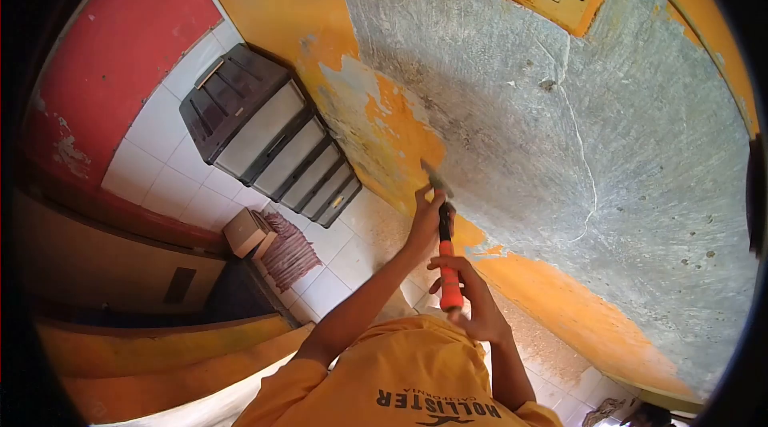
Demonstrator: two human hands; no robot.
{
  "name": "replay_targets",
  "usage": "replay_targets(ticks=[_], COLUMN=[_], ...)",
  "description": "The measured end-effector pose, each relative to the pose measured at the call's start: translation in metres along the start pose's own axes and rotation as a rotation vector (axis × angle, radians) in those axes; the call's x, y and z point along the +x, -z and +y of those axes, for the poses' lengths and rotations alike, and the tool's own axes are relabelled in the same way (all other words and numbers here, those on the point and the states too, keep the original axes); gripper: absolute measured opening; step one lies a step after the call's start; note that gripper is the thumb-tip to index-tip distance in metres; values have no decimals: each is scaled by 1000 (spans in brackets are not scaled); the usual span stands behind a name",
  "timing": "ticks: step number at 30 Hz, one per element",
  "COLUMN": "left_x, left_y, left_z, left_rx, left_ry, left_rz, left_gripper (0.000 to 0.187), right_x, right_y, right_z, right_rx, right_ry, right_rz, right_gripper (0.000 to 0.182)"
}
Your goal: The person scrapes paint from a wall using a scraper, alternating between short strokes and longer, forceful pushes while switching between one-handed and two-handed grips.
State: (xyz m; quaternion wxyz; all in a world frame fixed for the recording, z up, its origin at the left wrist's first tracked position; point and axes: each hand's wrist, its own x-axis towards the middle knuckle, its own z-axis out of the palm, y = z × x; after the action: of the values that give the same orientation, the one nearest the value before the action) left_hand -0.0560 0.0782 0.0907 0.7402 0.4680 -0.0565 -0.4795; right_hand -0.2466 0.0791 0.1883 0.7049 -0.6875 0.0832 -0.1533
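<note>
Scraper point(446, 215) in two-handed grasp
Long axis points blade-first toward the peeling wall point(520, 139); left hand point(424, 225) grips nearest the blade, right hand point(480, 303) holds the red handle point(450, 273).

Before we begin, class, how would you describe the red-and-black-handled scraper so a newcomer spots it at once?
Find the big rough grey patch on the orange-painted wall. At its lower-left edge, a bare left hand and bare right hand meet at the slim scraper. Its bright red grip and black neck stand out from the hands and patch.
</note>
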Motion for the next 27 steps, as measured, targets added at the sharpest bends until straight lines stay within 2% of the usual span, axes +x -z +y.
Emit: replay_targets(ticks=[1, 2, 4, 5, 6, 8, 9, 10, 11, 13, 15, 16, 19, 20, 23, 25, 27], left_x=[-7, -11, -22, -23, -22, -22, -26, -32, -36, -32, -27, -33, -27, -20, -5, 8, 22], left_y=[3, 4, 5, 8, 8, 6, 7, 12, 18, 32, 43, 35, 32, 27, -1, -26, -43], left_z=[-6, -11, -18, -24, -29, -32, -20, -2, 14, 35, 57, 81, 92, 93, 86, 111, 120], left_rx=[-18, 20, 96, 126, 156, 196, 284, 366, 445, 643, 848, 1149, 1244, 1286, 961, 802, 704], left_ry=[20, 23, 35, -21, -77, -172, -126, -83, -44, -28, -8, -300, -746, -853, -1124, -1334, -1342], left_rz=[19, 19, 21, 13, 1, 12, -159, -329, -501, -685, -867, -817, -582, -496, -249, -220, -278], left_gripper=[43, 42, 42, 42, 42, 40, 39, 39, 38, 34, 31, 30, 38, 28, 22, 18, 22], right_x=[-2, -4, -3, -1, 3, 16, 24, 33, 41, 41, 58, 64, 90, 100, 117, 135, 153], right_y=[0, -3, -2, -2, -4, -5, -4, -8, -11, -21, -17, -15, -18, -19, -18, -16, -15], right_z=[-10, -13, -15, -15, -14, -17, -20, -24, -28, -30, -36, -44, -64, -68, -79, -85, -118], right_rx=[-104, -114, -445, -611, -657, -777, -834, -641, -449, 13, 48, 71, 21, -17, -142, -209, -285], right_ry=[54, 26, -106, -168, -128, 252, 444, 496, 558, 443, 520, 536, 653, 696, 786, 903, 867], right_rz=[-54, 23, 76, 106, 221, 436, 534, 570, 601, 658, 608, 544, 403, 349, 212, 111, -7], right_gripper=[80, 81, 71, 67, 47, 40, 37, 31, 34, 41, 44, 44, 47, 49, 58, 63, 76])
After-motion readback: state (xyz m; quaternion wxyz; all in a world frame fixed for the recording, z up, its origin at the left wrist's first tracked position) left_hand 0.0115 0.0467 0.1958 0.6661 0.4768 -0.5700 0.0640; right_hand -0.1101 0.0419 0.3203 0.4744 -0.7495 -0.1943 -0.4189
